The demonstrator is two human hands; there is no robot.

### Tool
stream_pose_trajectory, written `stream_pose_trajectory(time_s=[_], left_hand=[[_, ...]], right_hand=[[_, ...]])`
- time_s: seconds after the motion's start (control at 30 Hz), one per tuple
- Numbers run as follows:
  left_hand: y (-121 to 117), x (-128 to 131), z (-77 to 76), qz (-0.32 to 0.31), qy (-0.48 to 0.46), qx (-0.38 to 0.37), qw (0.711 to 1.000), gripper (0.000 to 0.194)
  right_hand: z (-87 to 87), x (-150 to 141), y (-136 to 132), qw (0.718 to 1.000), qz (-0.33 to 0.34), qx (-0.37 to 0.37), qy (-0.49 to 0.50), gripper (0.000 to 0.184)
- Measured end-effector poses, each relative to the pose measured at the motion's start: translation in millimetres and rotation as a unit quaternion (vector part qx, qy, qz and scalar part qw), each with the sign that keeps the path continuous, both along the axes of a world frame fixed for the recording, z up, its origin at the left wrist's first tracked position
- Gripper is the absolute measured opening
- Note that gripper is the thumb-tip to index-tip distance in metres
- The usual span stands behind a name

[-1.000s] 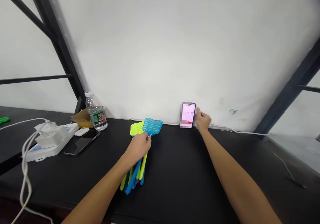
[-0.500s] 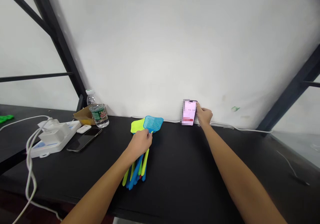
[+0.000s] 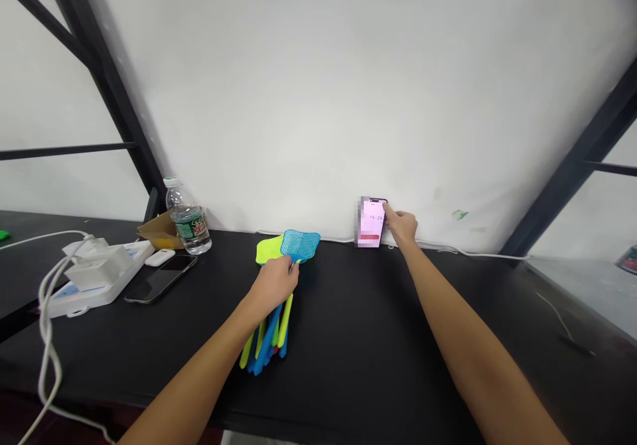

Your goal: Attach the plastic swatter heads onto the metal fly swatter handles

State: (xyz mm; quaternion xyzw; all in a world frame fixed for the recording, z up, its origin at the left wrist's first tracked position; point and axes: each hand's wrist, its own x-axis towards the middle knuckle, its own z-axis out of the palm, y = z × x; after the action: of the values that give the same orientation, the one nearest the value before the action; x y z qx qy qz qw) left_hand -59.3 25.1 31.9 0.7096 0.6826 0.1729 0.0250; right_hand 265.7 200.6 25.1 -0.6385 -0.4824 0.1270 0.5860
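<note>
My left hand [image 3: 273, 284] lies closed over a bunch of blue and yellow-green fly swatters [image 3: 279, 292] on the black table [image 3: 348, 339]; their mesh heads [image 3: 299, 245] stick out toward the wall and the handles trail toward me. My right hand [image 3: 401, 226] reaches to a lit phone [image 3: 371, 222] that stands upright against the white wall, with a fingertip at the screen's right edge and the other fingers curled.
At the left are a water bottle [image 3: 186, 218], a small cardboard box [image 3: 158, 231], a dark phone lying flat [image 3: 160, 279], a white earbud case [image 3: 160, 256] and a white power strip with chargers and cables [image 3: 94, 274]. A white cable [image 3: 478, 254] runs along the wall. Black frame bars stand at both sides.
The view shifted slightly. My right hand went from holding the phone's right edge to touching its screen with a fingertip. My left hand stayed on the fly swatters.
</note>
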Motion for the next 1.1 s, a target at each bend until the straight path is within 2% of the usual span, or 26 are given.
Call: stream_pose_trajectory(time_s=[0.23,0.7,0.93,1.1], left_hand=[[-0.1,-1.7,2.0,-0.004,-0.006,-0.003,1.0,0.035],[0.3,-1.9,1.9,-0.008,-0.008,-0.009,1.0,0.035],[0.7,-3.4,0.6,-0.002,-0.006,-0.008,1.0,0.036],[-0.4,-2.8,2.3,-0.009,-0.007,-0.003,1.0,0.036]], right_hand=[[-5.8,8.0,-14.8,0.996,0.079,0.028,-0.032,0.045],[-6.7,4.5,-14.5,0.996,0.052,0.037,-0.055,0.044],[-6.5,7.0,-9.8,0.998,0.062,0.022,-0.026,0.054],[-8.6,9.2,-12.1,0.997,0.07,0.028,-0.026,0.049]])
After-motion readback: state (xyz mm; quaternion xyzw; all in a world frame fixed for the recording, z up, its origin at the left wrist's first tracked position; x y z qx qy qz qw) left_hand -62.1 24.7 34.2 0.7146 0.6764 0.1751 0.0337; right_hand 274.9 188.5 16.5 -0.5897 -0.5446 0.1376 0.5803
